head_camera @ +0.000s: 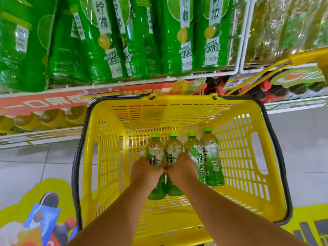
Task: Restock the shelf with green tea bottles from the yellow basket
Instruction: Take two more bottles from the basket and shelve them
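So I'm looking down into the yellow basket and I count four green tea bottles in it, all standing in a row near the middle with their green caps up. My left hand is wrapped around the leftmost bottle, fingers curled round its label, and my right hand is gripping the second bottle the same way, the two hands touching knuckle to knuckle. The other two bottles stand just to the right of my right hand, untouched as far as I can see, though the third bottle is so close to my fingers that I can't be sure. The basket sits on the tiled floor right in front of the shelf. Up on that shelf there's a row of big green lemon drink bottles; I make out maybe six, but the left ones are blurry. Below are some yellowish bottles and, further right, red-capped dark bottles.
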